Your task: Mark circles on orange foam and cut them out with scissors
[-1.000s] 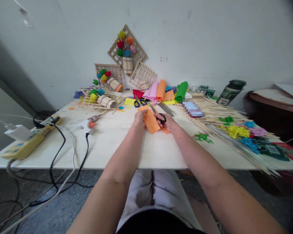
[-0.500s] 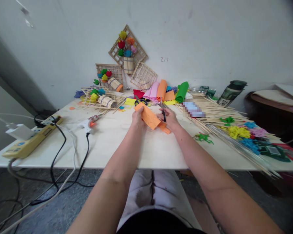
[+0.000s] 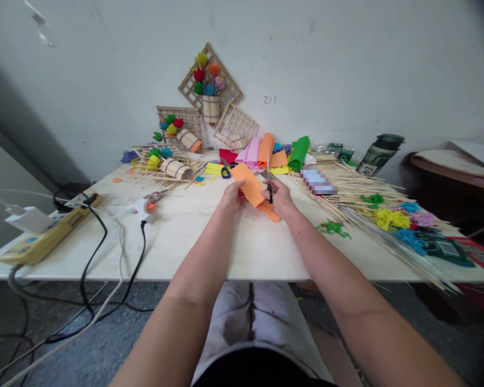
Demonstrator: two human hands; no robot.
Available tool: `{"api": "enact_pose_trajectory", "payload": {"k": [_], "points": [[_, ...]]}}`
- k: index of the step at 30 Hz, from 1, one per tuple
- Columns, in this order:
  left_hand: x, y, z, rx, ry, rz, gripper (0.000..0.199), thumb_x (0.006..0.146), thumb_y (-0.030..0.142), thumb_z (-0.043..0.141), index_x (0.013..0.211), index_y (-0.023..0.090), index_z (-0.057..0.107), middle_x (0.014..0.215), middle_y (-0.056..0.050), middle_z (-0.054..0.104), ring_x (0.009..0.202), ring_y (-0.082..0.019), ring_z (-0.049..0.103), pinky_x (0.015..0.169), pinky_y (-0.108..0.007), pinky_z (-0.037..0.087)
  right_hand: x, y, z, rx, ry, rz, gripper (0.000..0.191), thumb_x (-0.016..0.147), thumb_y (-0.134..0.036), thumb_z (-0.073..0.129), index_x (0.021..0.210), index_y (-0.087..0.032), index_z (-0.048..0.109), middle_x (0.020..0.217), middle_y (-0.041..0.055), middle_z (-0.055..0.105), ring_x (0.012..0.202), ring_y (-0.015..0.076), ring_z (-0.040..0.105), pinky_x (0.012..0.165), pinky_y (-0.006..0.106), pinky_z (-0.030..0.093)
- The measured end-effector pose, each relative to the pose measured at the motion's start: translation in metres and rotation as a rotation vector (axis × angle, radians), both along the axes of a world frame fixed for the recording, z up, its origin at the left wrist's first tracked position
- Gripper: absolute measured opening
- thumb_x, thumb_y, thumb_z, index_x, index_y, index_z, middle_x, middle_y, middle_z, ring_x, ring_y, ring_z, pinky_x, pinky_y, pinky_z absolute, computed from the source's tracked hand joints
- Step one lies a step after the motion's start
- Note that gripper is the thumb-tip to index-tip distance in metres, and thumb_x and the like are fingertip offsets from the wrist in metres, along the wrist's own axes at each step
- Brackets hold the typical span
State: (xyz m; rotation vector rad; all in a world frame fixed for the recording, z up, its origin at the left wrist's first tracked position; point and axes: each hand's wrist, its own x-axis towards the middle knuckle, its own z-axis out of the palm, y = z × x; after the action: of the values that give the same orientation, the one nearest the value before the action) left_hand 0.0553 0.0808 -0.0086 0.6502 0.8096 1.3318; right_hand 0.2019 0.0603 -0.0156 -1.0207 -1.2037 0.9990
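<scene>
An orange sheet is held above the white table by my left hand, whose fingers are closed on its left edge. My right hand is wrapped round black-handled scissors, their blades pointing up and away from me. The scissors are at the right side of the sheet. A smaller orange piece hangs under the sheet, close to my right fingers. Another pair of dark scissors lies just behind my left hand, partly hidden by the sheet.
A glue gun and a yellow power strip with cables are at the left. Stick lattices with coloured flowers stand behind. Rolled coloured sheets, a phone, thin sticks and a dark bottle are at the right.
The orange sheet has turned and shifted slightly right, with my left hand now lower on its edge. The scissors in my right hand point more upright.
</scene>
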Motion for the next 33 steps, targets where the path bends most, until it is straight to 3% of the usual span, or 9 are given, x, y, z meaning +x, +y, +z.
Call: {"api": "enact_pose_trajectory", "payload": {"k": [3,8,13,18,24,33], "points": [[0.001,-0.003,0.001,-0.003,0.107,-0.093,0.004,0.072,0.012,0.061,0.076,0.013,0.06,0.069,-0.007,0.066,0.059,-0.016,0.063,0.056,-0.026,0.051,0.001,-0.001,0.002,0.022,-0.014,-0.073,0.034,0.055,-0.018,0.067,0.088,-0.02,0.059,0.053,-0.0098,0.048,0.045,0.0062,0.044,0.042,0.017,0.037],[-0.001,-0.006,0.001,0.036,0.242,-0.079,0.01,0.068,0.008,0.067,0.064,0.012,0.058,0.062,-0.006,0.064,0.053,-0.013,0.06,0.055,-0.025,0.05,-0.002,-0.008,0.011,0.011,0.01,-0.102,0.034,0.053,-0.015,0.065,0.086,-0.02,0.057,0.057,-0.0077,0.053,0.052,0.0082,0.05,0.047,0.017,0.042],[-0.002,-0.009,0.002,0.065,0.308,-0.078,0.016,0.069,0.014,0.069,0.059,0.014,0.057,0.058,-0.004,0.063,0.051,-0.012,0.058,0.055,-0.025,0.05,-0.001,-0.004,0.009,0.015,-0.009,-0.137,0.033,0.055,-0.02,0.067,0.086,-0.02,0.057,0.058,-0.0078,0.053,0.053,0.0087,0.051,0.046,0.018,0.042],[-0.003,-0.007,0.003,0.144,0.222,0.011,0.019,0.066,0.02,0.072,0.061,0.014,0.055,0.055,-0.001,0.059,0.05,-0.012,0.056,0.054,-0.025,0.048,-0.001,0.0,0.005,0.001,0.039,-0.144,0.034,0.057,-0.024,0.071,0.087,-0.019,0.056,0.056,-0.0084,0.052,0.049,0.0073,0.05,0.044,0.017,0.041],[-0.008,-0.003,0.004,0.177,0.086,0.143,0.027,0.062,0.024,0.075,0.063,0.017,0.049,0.054,0.003,0.056,0.05,-0.01,0.055,0.057,-0.024,0.048,-0.001,-0.004,0.006,-0.098,0.01,-0.003,0.022,0.071,-0.034,0.068,0.081,-0.018,0.058,0.052,-0.0051,0.053,0.038,0.0056,0.045,0.036,0.017,0.035],[-0.011,-0.003,0.006,0.178,-0.067,0.19,0.022,0.068,0.02,0.07,0.068,0.018,0.048,0.057,0.004,0.057,0.054,-0.009,0.057,0.058,-0.021,0.047,0.003,-0.012,0.011,-0.197,-0.101,0.124,0.02,0.076,-0.03,0.065,0.089,-0.017,0.059,0.054,-0.0033,0.058,0.04,0.0074,0.053,0.03,0.015,0.026]]}}
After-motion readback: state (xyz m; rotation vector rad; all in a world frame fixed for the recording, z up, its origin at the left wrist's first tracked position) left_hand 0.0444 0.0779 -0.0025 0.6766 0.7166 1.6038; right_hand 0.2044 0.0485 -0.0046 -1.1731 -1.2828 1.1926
